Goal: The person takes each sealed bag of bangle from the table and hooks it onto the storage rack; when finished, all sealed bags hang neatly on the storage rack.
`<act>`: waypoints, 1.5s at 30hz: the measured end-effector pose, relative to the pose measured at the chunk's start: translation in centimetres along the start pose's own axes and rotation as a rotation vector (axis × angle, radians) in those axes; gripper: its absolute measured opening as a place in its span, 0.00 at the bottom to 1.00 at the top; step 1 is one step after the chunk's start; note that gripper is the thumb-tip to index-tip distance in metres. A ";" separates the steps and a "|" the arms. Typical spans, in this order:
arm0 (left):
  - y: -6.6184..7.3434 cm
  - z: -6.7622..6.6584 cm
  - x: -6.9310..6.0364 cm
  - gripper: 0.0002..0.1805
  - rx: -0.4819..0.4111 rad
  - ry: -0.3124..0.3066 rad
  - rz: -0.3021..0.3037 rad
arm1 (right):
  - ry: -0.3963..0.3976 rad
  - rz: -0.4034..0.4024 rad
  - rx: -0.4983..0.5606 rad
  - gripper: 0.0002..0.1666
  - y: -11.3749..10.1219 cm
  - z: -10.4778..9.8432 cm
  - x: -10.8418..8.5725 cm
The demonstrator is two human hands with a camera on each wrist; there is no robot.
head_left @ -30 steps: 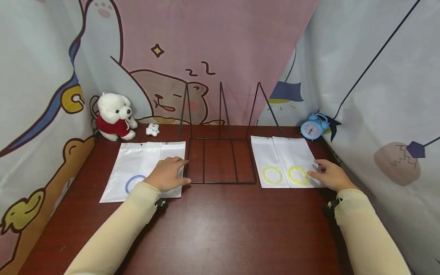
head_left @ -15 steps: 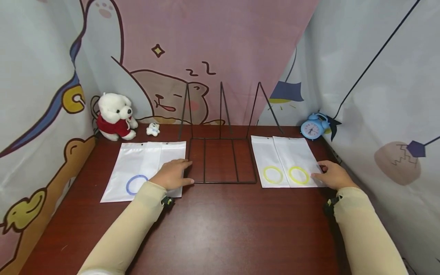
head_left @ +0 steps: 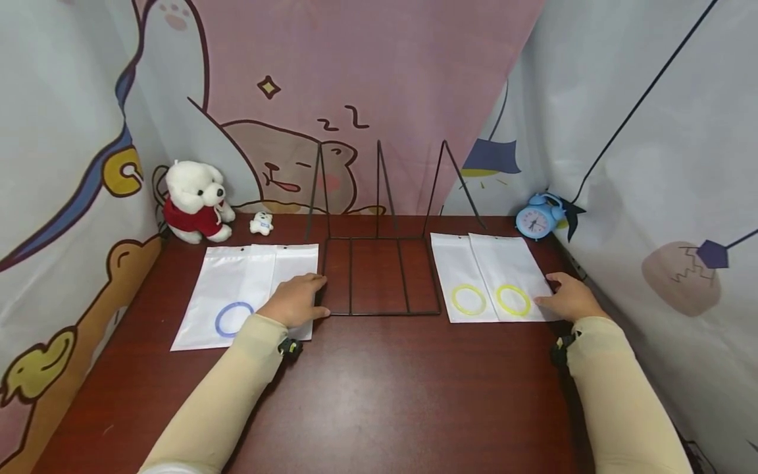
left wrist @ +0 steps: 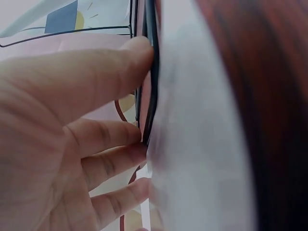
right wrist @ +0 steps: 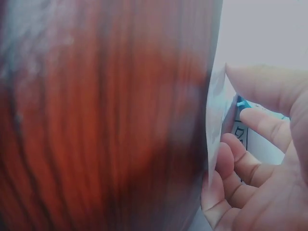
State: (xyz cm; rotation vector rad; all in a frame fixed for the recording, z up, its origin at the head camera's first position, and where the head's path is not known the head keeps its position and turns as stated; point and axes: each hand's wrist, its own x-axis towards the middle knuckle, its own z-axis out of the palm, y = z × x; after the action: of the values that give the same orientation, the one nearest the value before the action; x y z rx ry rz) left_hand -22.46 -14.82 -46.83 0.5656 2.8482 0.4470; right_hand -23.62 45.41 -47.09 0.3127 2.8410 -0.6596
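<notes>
In the head view my left hand [head_left: 293, 301] rests over the right part of the white bags [head_left: 204, 293] on the left, its thumb and fingers spread beside the front left corner of a black wire rack [head_left: 385, 314]. The left wrist view shows that thumb and some fingertips against the black wire [left wrist: 153, 96]. My right hand [head_left: 571, 297] lies at the right edge of two overlapping white bags with yellow rings [head_left: 512, 300]. In the right wrist view the thumb and bent fingers of this hand [right wrist: 262, 149] touch the bag's edge [right wrist: 215, 115].
A white plush bear in red [head_left: 197, 204] and a small white figure [head_left: 261, 223] stand at the back left of the brown table [head_left: 367, 395]. A blue alarm clock [head_left: 535, 220] stands at the back right. Printed cloth [head_left: 403, 66] surrounds the table.
My left hand has shifted slightly right against the rack's corner. My right hand has settled at the bag's right edge, its fingers a little closer together. Rack and bags stay in place.
</notes>
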 end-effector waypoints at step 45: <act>-0.3 0.4 0.0 0.46 -0.062 0.027 -0.010 | 0.115 0.023 0.323 0.38 -1.7 -0.7 -2.1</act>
State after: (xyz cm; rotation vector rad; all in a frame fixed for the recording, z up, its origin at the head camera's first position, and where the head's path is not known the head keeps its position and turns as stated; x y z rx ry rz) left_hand -22.50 -15.04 -47.28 0.5374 2.8505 0.5433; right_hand -22.10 43.87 -45.29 0.4472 2.8250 -1.1328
